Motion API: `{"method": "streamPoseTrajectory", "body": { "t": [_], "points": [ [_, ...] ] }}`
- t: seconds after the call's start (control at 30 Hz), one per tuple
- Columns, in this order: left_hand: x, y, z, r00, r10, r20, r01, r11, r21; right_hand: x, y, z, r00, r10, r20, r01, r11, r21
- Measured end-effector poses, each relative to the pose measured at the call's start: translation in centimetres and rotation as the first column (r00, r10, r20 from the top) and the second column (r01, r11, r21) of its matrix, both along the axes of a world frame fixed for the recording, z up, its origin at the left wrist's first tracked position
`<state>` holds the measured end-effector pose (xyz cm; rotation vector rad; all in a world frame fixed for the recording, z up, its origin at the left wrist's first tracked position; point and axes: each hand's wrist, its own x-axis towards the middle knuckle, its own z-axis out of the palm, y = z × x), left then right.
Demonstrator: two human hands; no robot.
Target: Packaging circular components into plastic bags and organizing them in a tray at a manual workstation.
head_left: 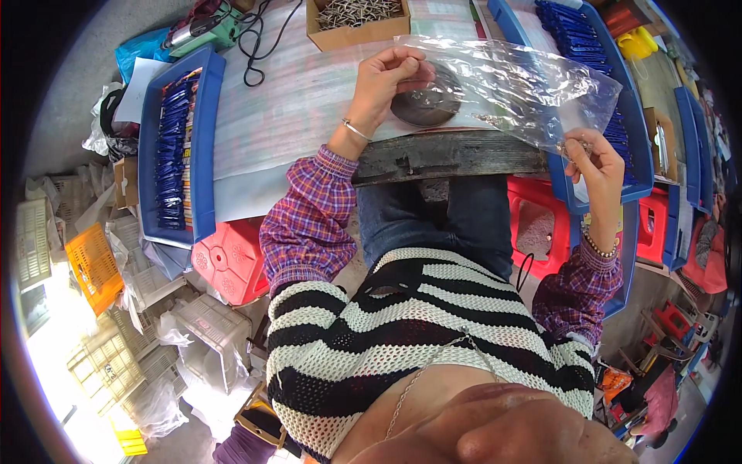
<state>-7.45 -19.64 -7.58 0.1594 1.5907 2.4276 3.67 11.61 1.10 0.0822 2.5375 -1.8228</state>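
Note:
A clear plastic bag [533, 89] is stretched between my two hands above the table's near edge. My left hand [390, 81] pinches the bag's left end, with thumb and fingers pressed together. Over at the right, my right hand [593, 158] grips the bag's lower corner, where small metal pieces show inside the plastic near the fingertips. Their exact kind is too small to tell. Beneath the left part of the bag, a dark round dish [423, 112] sits on the table, partly covered by the plastic and my left hand.
Blue trays with blue-wrapped items flank the work space, one left [205, 147] and one right [635, 116]. A cardboard box [355, 35] of small metal parts stands at the back. A black cable [251, 58] lies near a green machine [220, 31]. Red stools [232, 263] stand below.

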Motion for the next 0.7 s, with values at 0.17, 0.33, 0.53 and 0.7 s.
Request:
{"method": "streamPoseTrajectory", "body": {
  "t": [0.17,0.33,0.53,0.7],
  "points": [
    [0.3,0.2,0.6,1.000,0.013,0.009,-0.013,1.000,0.010,-0.2,0.1,0.1,1.000,0.006,0.001,-0.006,1.000,-0.001],
    [0.2,0.3,1.0,1.000,0.015,-0.009,-0.014,0.999,0.043,-0.2,0.1,0.2,1.000,-0.007,-0.018,0.007,1.000,-0.006],
    [0.0,-0.1,0.3,1.000,0.000,0.027,0.000,1.000,0.005,-0.6,-0.2,-0.1,1.000,-0.011,0.001,0.011,1.000,-0.015],
    [0.4,-0.1,1.1,0.998,-0.056,0.036,0.055,0.998,0.028,-0.7,-0.1,-0.1,0.999,-0.036,-0.021,0.035,0.999,-0.018]
  ]
}}
